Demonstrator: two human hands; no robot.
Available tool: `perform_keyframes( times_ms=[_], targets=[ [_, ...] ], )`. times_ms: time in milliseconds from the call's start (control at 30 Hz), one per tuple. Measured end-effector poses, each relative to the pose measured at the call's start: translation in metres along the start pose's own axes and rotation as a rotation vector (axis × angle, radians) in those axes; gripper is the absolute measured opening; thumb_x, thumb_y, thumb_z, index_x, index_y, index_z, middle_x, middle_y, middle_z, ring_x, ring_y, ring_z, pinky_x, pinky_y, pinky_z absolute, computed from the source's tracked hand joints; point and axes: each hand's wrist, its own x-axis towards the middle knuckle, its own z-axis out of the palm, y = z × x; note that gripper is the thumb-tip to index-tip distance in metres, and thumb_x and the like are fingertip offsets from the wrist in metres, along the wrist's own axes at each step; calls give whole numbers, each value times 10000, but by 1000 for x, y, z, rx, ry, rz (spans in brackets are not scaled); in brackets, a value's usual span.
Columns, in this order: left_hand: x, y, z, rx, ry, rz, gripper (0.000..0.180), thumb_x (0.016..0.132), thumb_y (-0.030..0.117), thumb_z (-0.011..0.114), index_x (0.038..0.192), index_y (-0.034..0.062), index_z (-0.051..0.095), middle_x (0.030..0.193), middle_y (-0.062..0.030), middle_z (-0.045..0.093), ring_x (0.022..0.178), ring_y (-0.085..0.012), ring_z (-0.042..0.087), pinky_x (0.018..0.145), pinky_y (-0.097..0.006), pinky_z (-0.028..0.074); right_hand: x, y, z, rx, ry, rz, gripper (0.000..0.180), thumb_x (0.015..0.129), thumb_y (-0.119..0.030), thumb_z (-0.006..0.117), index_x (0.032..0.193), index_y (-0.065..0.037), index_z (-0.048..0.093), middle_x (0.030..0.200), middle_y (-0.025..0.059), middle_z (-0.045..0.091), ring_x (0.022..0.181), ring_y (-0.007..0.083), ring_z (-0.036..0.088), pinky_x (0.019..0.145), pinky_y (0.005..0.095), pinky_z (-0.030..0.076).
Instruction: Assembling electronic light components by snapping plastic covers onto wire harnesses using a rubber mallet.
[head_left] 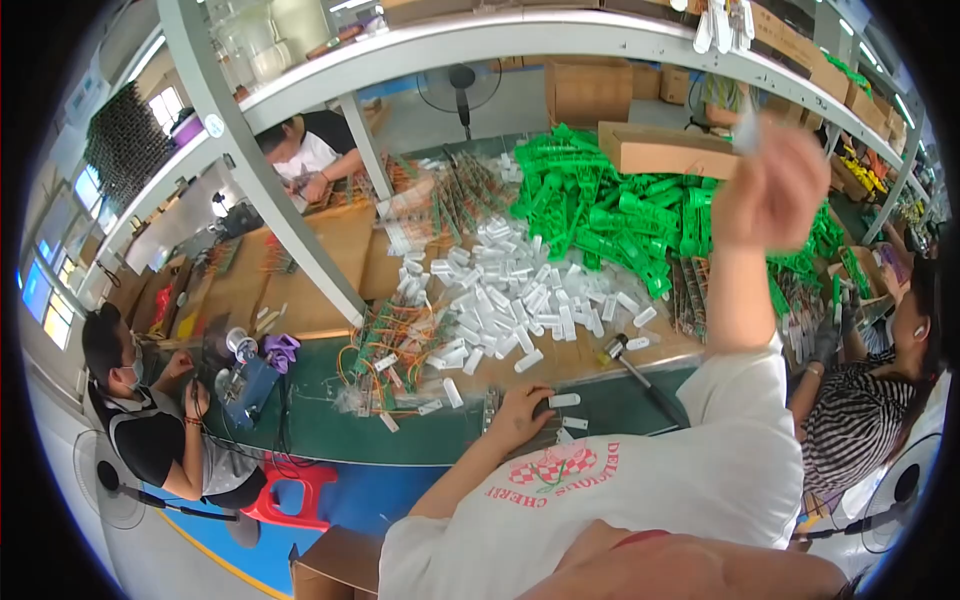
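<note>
On green belt, left hand (522, 408) flat, fingers spread, pinning small jig (545, 425) beside white caps (563, 400). Right hand (770, 190) raised high, blurred, pinching small white piece (748, 135). Judged mid pick-and-load step; next calls for lowering piece accurately onto jig. Hammer (640, 375) near.

White plastic pieces (520, 285) cover the counter's (420, 440) middle, bright green parts (610, 215) heap toward its far right, and its near edge is dark green.

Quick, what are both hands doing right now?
Left hand: resting flat on a dark tray, holding nothing.
Right hand: raised, blurred, closed on a small white piece.
</note>
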Motion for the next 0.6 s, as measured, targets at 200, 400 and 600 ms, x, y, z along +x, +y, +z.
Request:
perform_keyframes(
  times_ms=[200,400,600],
  targets=[
    [-1,0,-1,12,-2,36,403,793,133,780,1173,76,659,1218,-127,611,1156,-344,572,1016,-431,447,90,90,151,108,-87,310,138,846,-119,722,877,8,679,859,149,681,837,316,659,737,381,510],
    [5,3,-5,-23,13,17,432,755,97,807,1159,67,656,1198,-159,620,1129,-368,583,990,-432,463,-3,43,79,156,-436,386,117,849,-113,718,890,-8,686,827,137,645,815,310,648,725,367,514],
    [18,13,-17,-15,-17,-77,397,762,110,796,1135,62,669,1193,-130,615,1143,-343,573,989,-439,458,-193,-26,-68,148,-1142,668,192,891,-105,729,1053,-17,673,1027,116,659,826,226,680,687,339,544]
  ],
)
